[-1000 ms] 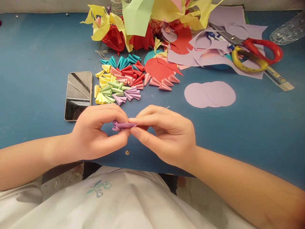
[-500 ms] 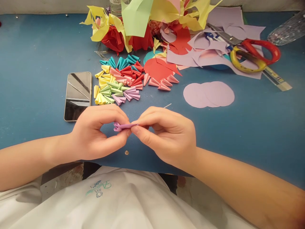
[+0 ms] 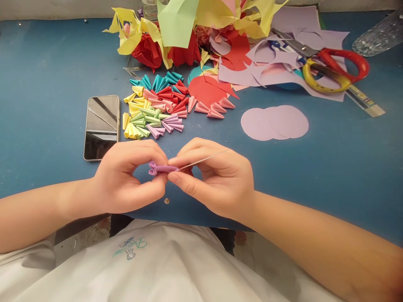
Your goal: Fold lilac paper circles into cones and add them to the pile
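— Out comes the needle (image 3: 201,160), more of it showing than a moment ago. Right hand (image 3: 217,184) pinches it right where it leaves the paper roll (image 3: 162,168).
— And the left hand (image 3: 126,180)?
— Closed on the roll, thumb and fingertips, holding it between both hands just above the desk (image 3: 47,84). Paper cones (image 3: 157,109) lie beyond the knuckles, with the phone (image 3: 101,127) beyond the left hand.

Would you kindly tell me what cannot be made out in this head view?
Head view:
- Roll, held by left hand: right end hidden in right hand's grip.
- Bottle: cut off by top edge, covered by scraps.
- Clear object: cut by right edge, blurred.
- Ruler marks: too small.
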The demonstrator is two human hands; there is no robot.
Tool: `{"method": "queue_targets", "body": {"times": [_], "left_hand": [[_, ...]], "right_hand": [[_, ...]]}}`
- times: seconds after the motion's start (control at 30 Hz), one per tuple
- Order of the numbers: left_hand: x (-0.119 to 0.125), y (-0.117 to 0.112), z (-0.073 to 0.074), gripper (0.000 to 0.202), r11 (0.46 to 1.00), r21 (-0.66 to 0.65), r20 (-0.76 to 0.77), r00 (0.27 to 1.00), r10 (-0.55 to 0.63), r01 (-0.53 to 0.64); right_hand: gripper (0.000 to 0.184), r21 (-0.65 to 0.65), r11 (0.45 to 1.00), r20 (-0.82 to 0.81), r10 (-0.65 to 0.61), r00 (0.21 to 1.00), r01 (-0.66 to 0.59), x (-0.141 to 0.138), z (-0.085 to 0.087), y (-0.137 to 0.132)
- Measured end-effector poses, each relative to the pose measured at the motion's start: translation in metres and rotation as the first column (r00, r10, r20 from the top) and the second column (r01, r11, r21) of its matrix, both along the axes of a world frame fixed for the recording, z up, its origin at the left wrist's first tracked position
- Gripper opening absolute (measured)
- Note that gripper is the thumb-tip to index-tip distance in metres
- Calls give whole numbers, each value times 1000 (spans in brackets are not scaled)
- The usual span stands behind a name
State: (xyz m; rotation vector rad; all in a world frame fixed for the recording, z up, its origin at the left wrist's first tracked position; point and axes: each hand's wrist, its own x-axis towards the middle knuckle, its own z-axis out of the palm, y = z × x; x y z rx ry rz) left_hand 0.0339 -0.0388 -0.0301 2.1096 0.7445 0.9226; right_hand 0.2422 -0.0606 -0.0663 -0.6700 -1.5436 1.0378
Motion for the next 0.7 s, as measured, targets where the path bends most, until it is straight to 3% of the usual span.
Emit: {"method": "queue_targets", "body": {"times": [0.4, 0.7], "left_hand": [[-3, 2, -7, 18, 1000, -11, -4, 1000, 13, -13], [-2, 1, -4, 21, 999, -9, -1, 999, -32, 32]], "right_hand": [[13, 49, 997, 36, -59, 998, 57, 2, 0, 0], [12, 99, 994, 45, -42, 998, 37, 2, 1, 0]]}}
